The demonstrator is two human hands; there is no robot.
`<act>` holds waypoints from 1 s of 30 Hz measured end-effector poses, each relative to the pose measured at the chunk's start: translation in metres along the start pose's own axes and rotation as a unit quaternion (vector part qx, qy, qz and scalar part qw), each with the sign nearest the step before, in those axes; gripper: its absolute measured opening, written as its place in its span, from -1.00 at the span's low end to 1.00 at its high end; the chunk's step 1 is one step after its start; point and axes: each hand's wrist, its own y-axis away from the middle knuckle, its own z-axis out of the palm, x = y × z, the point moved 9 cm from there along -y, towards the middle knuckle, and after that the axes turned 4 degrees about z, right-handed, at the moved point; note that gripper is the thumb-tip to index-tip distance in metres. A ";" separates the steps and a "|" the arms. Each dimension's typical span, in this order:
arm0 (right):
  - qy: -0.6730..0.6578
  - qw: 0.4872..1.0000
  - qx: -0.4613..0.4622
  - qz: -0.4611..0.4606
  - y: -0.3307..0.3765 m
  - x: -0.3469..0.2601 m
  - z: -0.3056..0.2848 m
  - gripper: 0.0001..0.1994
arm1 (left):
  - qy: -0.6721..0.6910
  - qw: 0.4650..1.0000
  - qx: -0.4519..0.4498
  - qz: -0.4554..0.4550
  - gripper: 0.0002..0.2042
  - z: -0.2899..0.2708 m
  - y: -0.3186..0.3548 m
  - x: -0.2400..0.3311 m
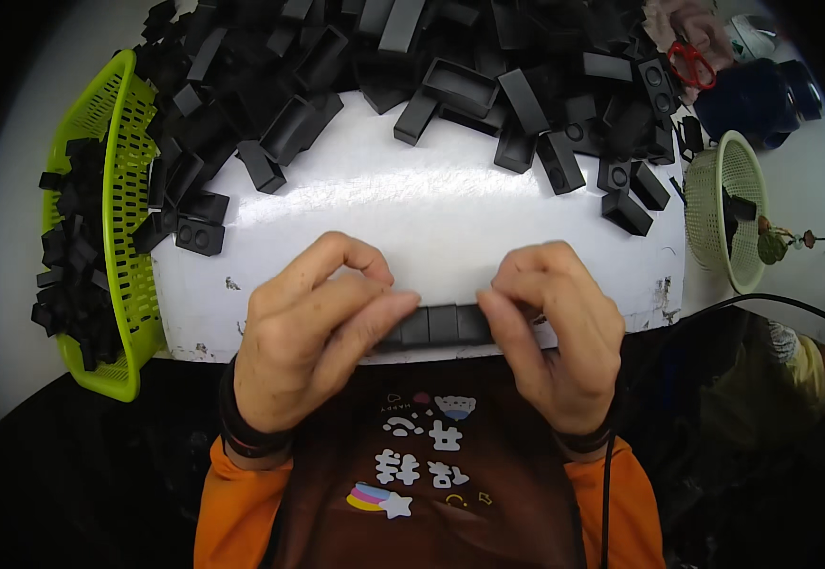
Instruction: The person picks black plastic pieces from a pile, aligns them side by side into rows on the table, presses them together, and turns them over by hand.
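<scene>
A dark grey-black rectangular piece (441, 325) with cross lines on its visible face lies at the near edge of the white work surface. From its left side, my left hand (303, 332) pinches the upper edge with thumb and forefinger, the other fingers curled. On the opposite end, my right hand (564, 332) has thumb and fingertips closed in a similar pinch. My fingers cover both ends of the piece, so its full length is hidden. Both wrists wear dark bands below the hands.
Many black open boxes (460, 87) are heaped along the far side. A green basket (120, 237) of small black parts stands at left. At right are a cream basket (746, 213), red-handled scissors (689, 64), a dark blue jar (749, 100) and a black cable (782, 298).
</scene>
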 end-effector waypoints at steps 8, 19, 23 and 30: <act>-0.035 0.995 0.042 0.082 0.003 0.034 0.004 -0.81 | -0.240 0.949 0.167 0.117 -0.53 0.003 -0.015 0.016; -0.095 0.981 0.121 0.119 0.036 0.048 -0.056 -0.82 | -0.583 0.747 0.320 -0.019 -0.43 -0.186 0.083 0.030; 0.123 0.983 0.074 -0.112 -0.023 0.004 -0.024 -0.79 | -0.475 0.831 0.284 0.067 -0.73 -0.135 0.034 0.008; 0.459 0.851 -0.011 -0.254 -0.081 -0.003 0.070 -0.73 | -0.471 0.864 0.161 0.079 -0.74 -0.073 -0.015 -0.017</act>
